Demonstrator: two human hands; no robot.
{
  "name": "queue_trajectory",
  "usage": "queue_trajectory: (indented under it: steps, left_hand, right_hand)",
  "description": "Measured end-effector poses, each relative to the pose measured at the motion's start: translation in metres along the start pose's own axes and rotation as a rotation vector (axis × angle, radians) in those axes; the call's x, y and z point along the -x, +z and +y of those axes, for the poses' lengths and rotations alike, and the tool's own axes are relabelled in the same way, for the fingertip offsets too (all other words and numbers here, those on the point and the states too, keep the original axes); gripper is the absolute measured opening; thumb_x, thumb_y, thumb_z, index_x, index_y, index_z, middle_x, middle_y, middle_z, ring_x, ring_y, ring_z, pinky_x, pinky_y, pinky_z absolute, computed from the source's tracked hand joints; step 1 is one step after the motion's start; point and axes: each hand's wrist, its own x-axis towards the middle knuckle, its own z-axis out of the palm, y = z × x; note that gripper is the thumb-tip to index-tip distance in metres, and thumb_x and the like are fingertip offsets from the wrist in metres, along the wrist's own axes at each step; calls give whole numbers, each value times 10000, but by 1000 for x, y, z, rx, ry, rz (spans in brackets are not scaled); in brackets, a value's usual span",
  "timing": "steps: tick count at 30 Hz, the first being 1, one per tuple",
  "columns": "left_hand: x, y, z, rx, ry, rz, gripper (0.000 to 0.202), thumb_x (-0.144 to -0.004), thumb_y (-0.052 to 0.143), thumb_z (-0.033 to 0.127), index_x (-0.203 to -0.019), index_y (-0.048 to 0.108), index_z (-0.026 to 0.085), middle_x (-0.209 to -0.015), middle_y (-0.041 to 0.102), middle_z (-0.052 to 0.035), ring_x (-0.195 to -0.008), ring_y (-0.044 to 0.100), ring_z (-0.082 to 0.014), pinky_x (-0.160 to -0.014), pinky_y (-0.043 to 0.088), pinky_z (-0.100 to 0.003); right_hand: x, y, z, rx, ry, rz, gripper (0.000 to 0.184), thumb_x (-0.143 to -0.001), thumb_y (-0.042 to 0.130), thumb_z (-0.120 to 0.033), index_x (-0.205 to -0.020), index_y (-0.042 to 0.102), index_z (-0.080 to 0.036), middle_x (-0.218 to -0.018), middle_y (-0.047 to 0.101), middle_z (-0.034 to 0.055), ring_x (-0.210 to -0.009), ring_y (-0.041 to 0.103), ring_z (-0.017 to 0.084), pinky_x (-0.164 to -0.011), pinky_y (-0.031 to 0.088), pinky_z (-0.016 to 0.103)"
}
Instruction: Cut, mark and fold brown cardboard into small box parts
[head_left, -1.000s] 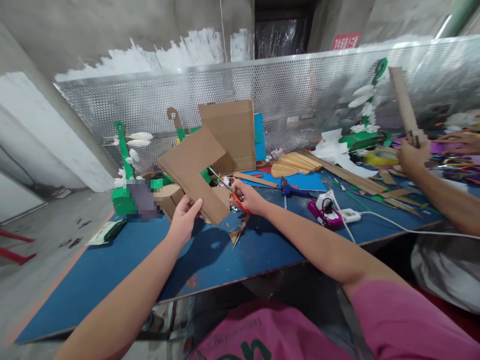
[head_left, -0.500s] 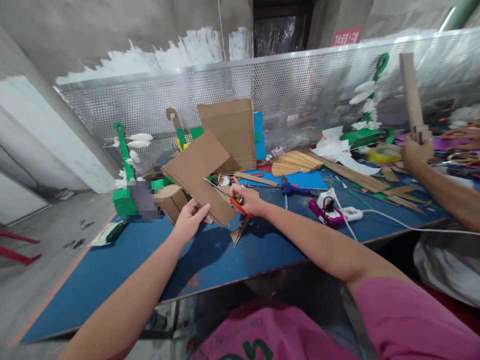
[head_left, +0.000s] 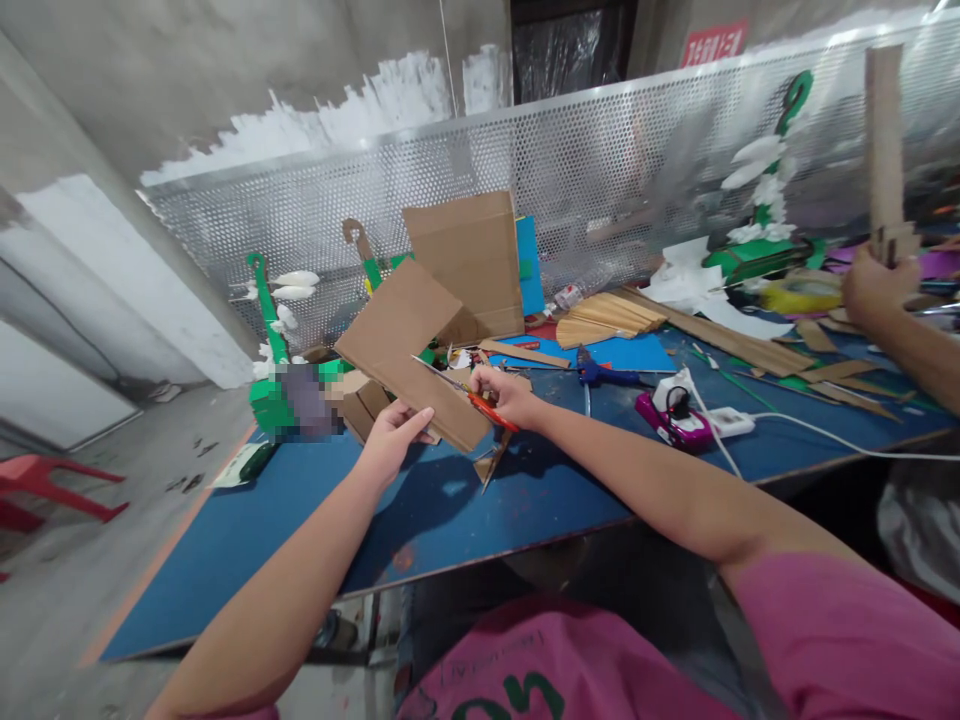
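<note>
My left hand (head_left: 394,437) pinches the near edge of an L-shaped brown cardboard piece (head_left: 401,345) and holds it up over the blue table (head_left: 420,510). My right hand (head_left: 506,392) grips red-handled scissors (head_left: 469,394); their blades lie across the cardboard near its right side. A thin pointed cardboard offcut (head_left: 491,468) hangs just below my right hand.
A large cardboard sheet (head_left: 469,260) leans on the perforated metal screen (head_left: 600,180). Green craft models with white petals (head_left: 274,330) stand at the left. A glue gun (head_left: 604,376), a purple device (head_left: 675,420) and a white power strip (head_left: 731,422) lie right. Another person's hand (head_left: 874,290) holds up a cardboard strip.
The scissor blades have moved further across the cardboard. My left fingers have shifted along its near edge. The other person's strip is raised higher and more upright.
</note>
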Motion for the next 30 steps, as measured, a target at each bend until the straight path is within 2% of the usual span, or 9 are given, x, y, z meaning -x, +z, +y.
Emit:
queue_trajectory:
  steps: [7,10,13,16,18,21,24,30]
  left_hand:
    - [2,-3,-1,-6,-31,-6,454,-796,962,507,-1050,826,156,-931,834,-79,-673,728,-149,-631,631,-257]
    - [4,-1,-1,-23,-33,-5,499,-778,965,536,-1057,813,151,-984,835,-96,-731,743,-173,-656,630,-276]
    - [3,0,-2,-2,-2,105,540,-782,933,613,-1048,775,170,-932,802,-62,-713,704,-165,-616,585,-263]
    - [0,-3,-3,45,21,264,538,-781,915,644,-1006,725,193,-766,695,18,-579,560,-101,-515,462,-208]
    - [-2,-5,-3,54,31,311,534,-767,928,629,-994,713,197,-731,657,41,-536,494,-72,-474,396,-184]
    - [-3,-8,-1,4,31,280,515,-779,921,628,-962,715,192,-736,684,29,-497,497,-62,-439,383,-179]
    - [-2,-8,0,-57,6,224,491,-815,890,636,-890,707,187,-657,680,15,-464,553,-87,-410,394,-187]
    - [-2,-8,0,16,70,165,440,-850,892,582,-883,729,175,-684,718,1,-454,567,-86,-429,462,-206]
  right_hand:
    - [-2,-1,-1,30,-19,17,425,-816,860,-423,-928,500,-228,-927,516,-9,-797,457,144,-679,387,265]
    - [-2,-1,3,72,-6,19,403,-826,845,-432,-933,517,-224,-921,534,-9,-805,465,147,-695,401,266]
    - [-1,0,8,80,19,6,401,-830,843,-436,-963,529,-224,-903,559,-12,-804,489,151,-714,420,271]
    - [0,2,8,91,26,0,396,-819,846,-424,-963,537,-223,-916,604,2,-826,533,165,-734,442,283]
    - [0,3,6,102,21,-2,379,-823,837,-418,-953,539,-223,-915,616,9,-834,539,172,-735,446,287]
    - [0,4,4,95,24,-13,369,-825,827,-416,-938,534,-224,-884,593,3,-818,513,167,-711,437,281]
    - [-1,3,5,48,53,-44,362,-807,822,-394,-933,528,-223,-876,571,-7,-802,494,155,-693,432,269]
    - [-3,2,6,-138,129,-199,433,-749,856,-322,-952,484,-232,-899,591,-21,-802,544,141,-667,419,240]
